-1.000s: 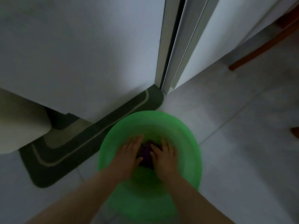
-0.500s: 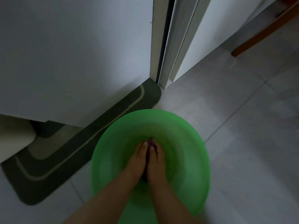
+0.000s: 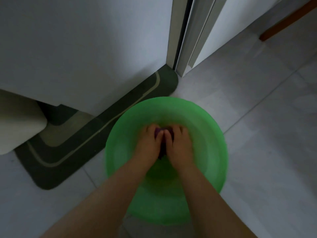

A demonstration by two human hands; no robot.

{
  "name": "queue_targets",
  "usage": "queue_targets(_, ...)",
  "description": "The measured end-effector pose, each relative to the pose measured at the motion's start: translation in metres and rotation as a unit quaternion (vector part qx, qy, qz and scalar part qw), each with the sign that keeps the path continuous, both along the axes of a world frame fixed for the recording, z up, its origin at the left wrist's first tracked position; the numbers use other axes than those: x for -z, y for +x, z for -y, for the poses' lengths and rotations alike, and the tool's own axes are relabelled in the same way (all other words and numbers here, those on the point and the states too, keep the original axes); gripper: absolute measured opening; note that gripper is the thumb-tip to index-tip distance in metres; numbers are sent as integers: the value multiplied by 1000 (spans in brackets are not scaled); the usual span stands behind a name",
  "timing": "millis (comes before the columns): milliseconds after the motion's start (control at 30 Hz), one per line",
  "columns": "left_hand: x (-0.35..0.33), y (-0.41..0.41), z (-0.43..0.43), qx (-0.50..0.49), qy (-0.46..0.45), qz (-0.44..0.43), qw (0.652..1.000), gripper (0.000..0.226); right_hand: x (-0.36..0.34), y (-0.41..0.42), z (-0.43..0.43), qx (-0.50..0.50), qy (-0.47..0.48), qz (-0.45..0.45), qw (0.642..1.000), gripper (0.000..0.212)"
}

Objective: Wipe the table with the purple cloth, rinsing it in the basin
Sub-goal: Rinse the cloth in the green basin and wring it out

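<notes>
A round green basin (image 3: pixel 211 134) sits on the tiled floor below me. Both of my hands are down inside it, side by side. My left hand (image 3: pixel 148 145) and my right hand (image 3: pixel 178 146) are closed around the purple cloth (image 3: pixel 163 150), which is bunched between them. Only slivers of the cloth show, at the fingertips and in the gap between the palms. The hands are slightly blurred. I cannot tell whether there is water in the basin.
A dark green mat (image 3: pixel 72 152) with a pale stripe lies left of the basin, against a white door (image 3: pixel 85 48). A door frame (image 3: pixel 181 35) stands behind. A pale rounded object (image 3: pixel 17 124) is at far left. A wooden bar (image 3: pixel 288 19) crosses the top right.
My hands went from spread apart on the cloth to pressed together around it, then shifted slightly apart. The view has moved a little over the basin.
</notes>
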State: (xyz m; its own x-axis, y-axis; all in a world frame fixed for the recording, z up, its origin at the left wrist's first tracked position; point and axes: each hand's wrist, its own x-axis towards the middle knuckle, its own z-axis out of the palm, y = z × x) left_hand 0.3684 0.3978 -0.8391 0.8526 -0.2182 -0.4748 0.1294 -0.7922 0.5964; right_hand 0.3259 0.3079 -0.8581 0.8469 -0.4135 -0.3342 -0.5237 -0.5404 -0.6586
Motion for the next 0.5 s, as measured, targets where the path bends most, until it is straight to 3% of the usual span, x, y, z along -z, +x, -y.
queue_targets(100,19,-9,-18,147,149,30,977,60,13,-20,5,-159,-79,-165,970,58)
queue_targets(167,26,-15,-24,222,183,18,958,73,21,-29,0,-283,-116,-119,945,63)
queue_targets(233,32,-19,-29,244,169,12,955,90,30,-29,3,-299,-166,-45,939,62)
queue_targets(300,33,-22,-30,177,80,5,981,88,30,-27,3,-196,-80,-78,974,61)
queue_targets(367,27,-26,-20,8,-82,-47,996,66,26,-24,-10,-39,98,-76,991,61)
queue_targets(433,12,-27,-2,-188,-211,-161,946,39,9,-18,-30,122,268,-27,955,66)
queue_targets(500,1,-24,10,-318,-255,-237,882,31,-5,-9,-40,240,338,5,910,60)
